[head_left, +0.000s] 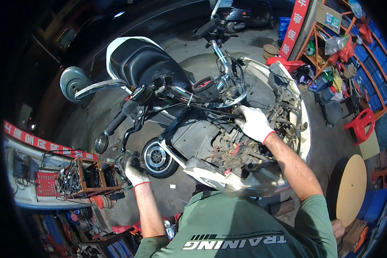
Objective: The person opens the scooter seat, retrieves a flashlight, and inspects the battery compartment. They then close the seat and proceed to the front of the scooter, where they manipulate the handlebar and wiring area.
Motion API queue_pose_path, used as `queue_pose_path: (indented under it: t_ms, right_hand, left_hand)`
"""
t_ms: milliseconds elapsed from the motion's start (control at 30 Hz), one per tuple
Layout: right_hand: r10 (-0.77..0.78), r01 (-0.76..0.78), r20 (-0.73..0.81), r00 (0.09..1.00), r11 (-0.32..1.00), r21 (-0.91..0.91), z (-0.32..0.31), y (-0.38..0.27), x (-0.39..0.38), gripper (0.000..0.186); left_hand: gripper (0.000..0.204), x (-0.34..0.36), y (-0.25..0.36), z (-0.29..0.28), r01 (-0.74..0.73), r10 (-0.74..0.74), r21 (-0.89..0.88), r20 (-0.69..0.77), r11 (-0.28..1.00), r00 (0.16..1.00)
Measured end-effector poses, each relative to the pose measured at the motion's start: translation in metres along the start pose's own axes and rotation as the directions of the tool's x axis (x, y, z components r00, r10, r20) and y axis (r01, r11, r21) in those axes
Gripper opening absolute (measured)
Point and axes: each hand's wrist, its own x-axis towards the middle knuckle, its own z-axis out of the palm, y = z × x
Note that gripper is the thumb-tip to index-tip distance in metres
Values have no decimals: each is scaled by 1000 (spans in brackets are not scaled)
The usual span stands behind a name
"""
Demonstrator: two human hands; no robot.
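A motor scooter stands before me with its front panels off, baring wiring and dusty parts (238,150) inside a cream body shell (304,129). My right hand (254,124), in a white glove with a red cuff, reaches over the shell. Its fingers are closed at the black cables (215,111) below the handlebar; what they grip is hidden. Lower left, my left hand (136,172), gloved alike, is beside a tool rack (112,176) and the front wheel (158,158). Its fingertips are dark and blend into the things behind, so their hold is unclear.
The scooter's black seat (148,60) and round mirror (73,84) extend to the far left. At right are a red plastic stool (360,126), a round tan board (351,189) and orange shelves with blue bins (367,64). Another scooter (249,17) is parked behind.
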Motion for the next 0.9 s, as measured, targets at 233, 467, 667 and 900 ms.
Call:
queue_pose_path:
  t_ms: [233, 467, 667, 900]
  right_hand:
    - [1, -1, 7, 1000, 999, 35, 0, -5, 0, 31]
    - [21, -9, -96, 995, 993, 119, -1, -5, 2, 27]
    - [54, -15, -131, 990, 959, 284, -5, -7, 3, 27]
    - [-26, 44, -101, 995, 984, 175, -2, -2, 3, 32]
  left_hand:
    - [40, -44, 39, 83, -728, 456, 673, 612, 131, 647]
    - [29, -35, 25, 108, -691, 327, 651, 757, -313, 565]
    - [25, -12, 22, 101, -690, 312, 655, 755, -308, 577]
    - [25, -2, 18, 102, -689, 306, 655, 755, -311, 579]
